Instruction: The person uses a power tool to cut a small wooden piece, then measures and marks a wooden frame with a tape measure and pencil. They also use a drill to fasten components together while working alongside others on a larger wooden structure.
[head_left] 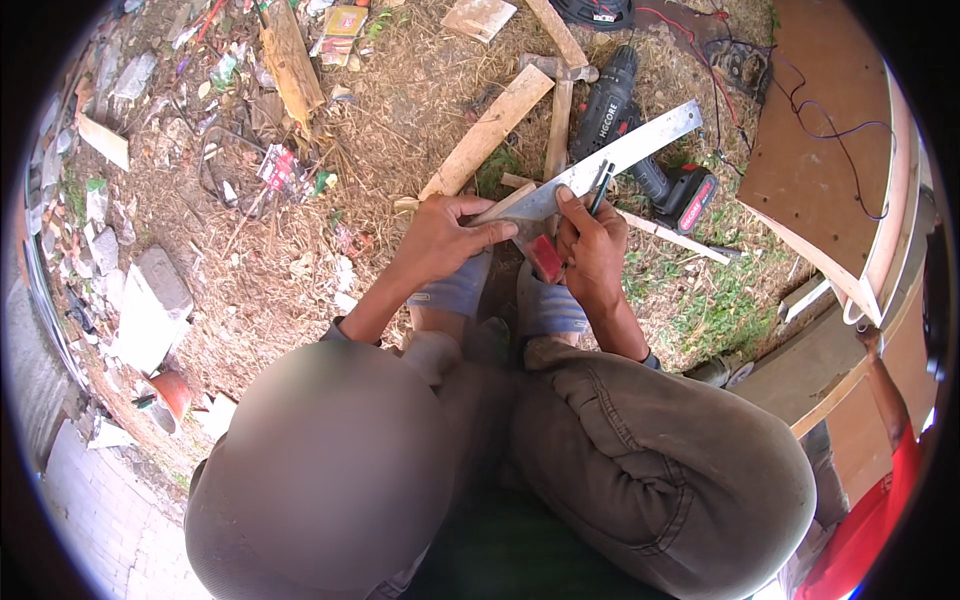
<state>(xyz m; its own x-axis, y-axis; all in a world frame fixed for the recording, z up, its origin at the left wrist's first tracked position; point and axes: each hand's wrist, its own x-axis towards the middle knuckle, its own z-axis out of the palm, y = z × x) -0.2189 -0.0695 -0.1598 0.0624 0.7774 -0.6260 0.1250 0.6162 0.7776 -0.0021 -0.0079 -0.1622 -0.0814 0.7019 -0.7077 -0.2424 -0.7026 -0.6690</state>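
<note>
Between my knees, my left hand (pixel 443 238) pinches a narrow wooden strip (pixel 510 203) with thumb and fingers. Laid against that strip is a try square, its long silver metal blade (pixel 652 139) slanting up to the right and its red stock (pixel 545 259) hanging below. My right hand (pixel 596 248) grips the square, thumb on the blade. A dark pen (pixel 601 187) also sticks up between this hand's thumb and fingers. The strip's far end is partly hidden by the square.
Beyond the square, a cordless drill (pixel 613 112) and a hammer (pixel 560 120) lie on dry grass beside a wooden plank (pixel 490 135). Brown boards (pixel 815 120) stand at right, with a cable across them. Litter and rubble cover the left. A red-sleeved person's arm (pixel 885 390) is at far right.
</note>
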